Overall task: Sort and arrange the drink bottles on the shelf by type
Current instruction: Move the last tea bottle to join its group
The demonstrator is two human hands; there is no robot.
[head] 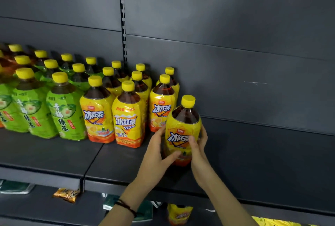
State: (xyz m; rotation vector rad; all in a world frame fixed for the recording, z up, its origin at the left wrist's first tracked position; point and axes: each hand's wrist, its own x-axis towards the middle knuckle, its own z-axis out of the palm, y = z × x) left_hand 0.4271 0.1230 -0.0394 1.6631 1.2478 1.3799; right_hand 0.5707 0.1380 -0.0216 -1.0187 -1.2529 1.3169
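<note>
An iced-tea bottle [183,128] with a yellow label and yellow cap stands upright on the dark shelf [253,162], at the right end of the rows. My left hand [157,153] grips its left side, thumb across the lower label. My right hand [198,144] grips its right side. Left of it stand several yellow-label iced-tea bottles [128,115] in rows. Further left are several green-label green-tea bottles [63,110], all with yellow caps.
The shelf's right half is bare up to the grey back panel [235,62]. A slotted upright [123,17] splits the back wall. On the lower shelf lie snack packets [67,194] and a yellow packet [178,214].
</note>
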